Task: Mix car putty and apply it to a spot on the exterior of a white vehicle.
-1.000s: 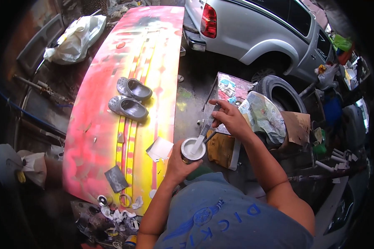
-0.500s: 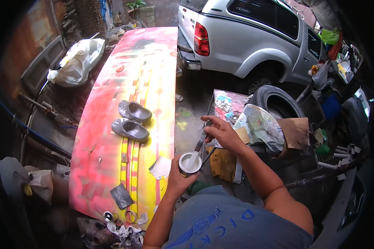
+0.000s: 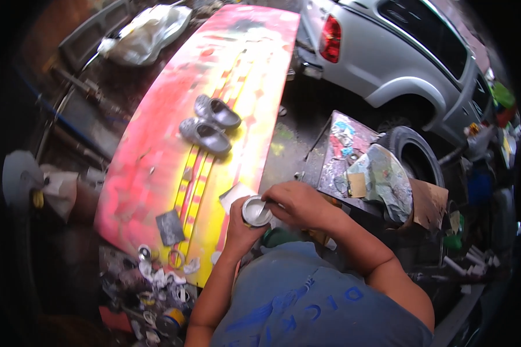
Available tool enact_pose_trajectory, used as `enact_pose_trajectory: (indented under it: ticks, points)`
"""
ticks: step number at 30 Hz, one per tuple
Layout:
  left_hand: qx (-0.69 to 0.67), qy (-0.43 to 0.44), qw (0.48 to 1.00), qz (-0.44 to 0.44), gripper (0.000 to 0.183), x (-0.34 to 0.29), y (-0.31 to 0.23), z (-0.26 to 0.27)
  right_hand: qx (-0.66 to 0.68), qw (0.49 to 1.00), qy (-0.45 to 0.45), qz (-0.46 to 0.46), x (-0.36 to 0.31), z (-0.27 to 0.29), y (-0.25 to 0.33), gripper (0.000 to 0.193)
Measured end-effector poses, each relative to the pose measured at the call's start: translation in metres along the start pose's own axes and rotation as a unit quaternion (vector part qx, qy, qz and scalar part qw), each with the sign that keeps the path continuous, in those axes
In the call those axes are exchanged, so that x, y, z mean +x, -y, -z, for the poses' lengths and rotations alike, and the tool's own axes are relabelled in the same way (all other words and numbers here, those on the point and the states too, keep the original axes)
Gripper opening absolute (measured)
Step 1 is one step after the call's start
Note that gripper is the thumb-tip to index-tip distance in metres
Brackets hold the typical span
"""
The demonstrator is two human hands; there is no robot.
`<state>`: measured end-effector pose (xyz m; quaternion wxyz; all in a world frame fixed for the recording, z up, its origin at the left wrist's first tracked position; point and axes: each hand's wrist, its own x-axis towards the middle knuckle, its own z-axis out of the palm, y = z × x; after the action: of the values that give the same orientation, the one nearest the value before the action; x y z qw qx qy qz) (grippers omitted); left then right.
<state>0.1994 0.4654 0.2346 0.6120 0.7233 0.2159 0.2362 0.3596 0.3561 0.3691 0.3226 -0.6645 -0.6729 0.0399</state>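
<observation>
My left hand (image 3: 241, 232) is wrapped round an open paint can (image 3: 247, 221) with white or pale grey paint inside, upright in front of my chest. Over its mouth, my right hand (image 3: 301, 206) grips a flat stirring stick (image 3: 264, 208); the fingers cover most of it, and its pale lower end dips into the paint. Just beyond the can lies a white sheet (image 3: 235, 195) on the edge of a large red and yellow painted panel (image 3: 156, 156).
Grey clogs (image 3: 207, 137), a dark sandpaper-like sheet (image 3: 170, 228) and a tape roll (image 3: 176, 258) rest on the panel. Clutter (image 3: 150, 301) lies at its near end. At right stand a messy table (image 3: 330, 179), a tyre (image 3: 414, 153) and a silver pickup (image 3: 388, 69).
My right hand has come down and closer to the can, now gripping low on the stirring stick. The view has tilted down, bringing more clutter into sight at lower left.
</observation>
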Motion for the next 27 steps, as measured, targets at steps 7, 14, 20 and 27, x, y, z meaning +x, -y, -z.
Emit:
enact_pose_trajectory:
  ticks: [7, 14, 20, 27]
  points:
    - [0.046, -0.081, 0.996, -0.007, 0.079, -0.029, 0.012, 0.011, 0.051, 0.995, 0.025, 0.085, 0.003, -0.047, 0.007, 0.02]
    - [0.06, -0.117, 0.991, -0.008, 0.084, -0.056, 0.023, 0.017, 0.015, 0.994, 0.041, 0.1, 0.011, -0.053, 0.017, 0.022]
    - [0.06, -0.129, 0.99, -0.009, 0.087, -0.069, 0.031, 0.016, 0.044, 0.991, 0.098, 0.079, 0.006, -0.054, 0.027, 0.022]
    - [0.049, -0.108, 0.993, -0.002, 0.086, -0.073, 0.029, 0.009, 0.093, 0.988, 0.108, 0.051, -0.006, -0.052, 0.027, 0.021]
